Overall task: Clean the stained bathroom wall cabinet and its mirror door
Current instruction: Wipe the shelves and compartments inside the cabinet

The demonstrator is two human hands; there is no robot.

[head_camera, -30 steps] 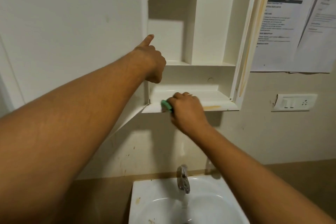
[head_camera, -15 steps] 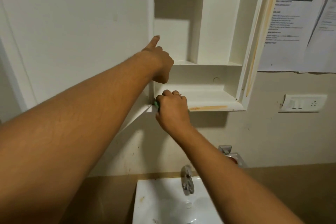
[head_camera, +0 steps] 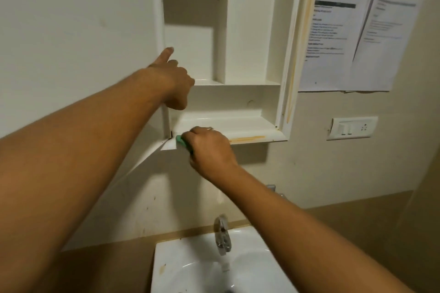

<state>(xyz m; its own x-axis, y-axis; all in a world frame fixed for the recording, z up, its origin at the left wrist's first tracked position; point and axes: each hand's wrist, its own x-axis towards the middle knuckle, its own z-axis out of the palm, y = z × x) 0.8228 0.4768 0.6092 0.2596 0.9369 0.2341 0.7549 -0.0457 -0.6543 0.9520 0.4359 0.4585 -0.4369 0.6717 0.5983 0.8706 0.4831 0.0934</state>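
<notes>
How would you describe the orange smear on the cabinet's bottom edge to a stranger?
Find the white wall cabinet above the sink. Along its bottom lip, beside the right hand, lies a short orange smear. It runs level, unlike the long upright streaks on its right side.

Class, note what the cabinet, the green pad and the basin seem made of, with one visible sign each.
Cabinet: probably laminated board or plastic, satin white; thin panels, soft sheen. Green pad: likely sponge or scourer, matte; mostly under right hand. Basin: probably glazed ceramic; glossy highlights.
</notes>
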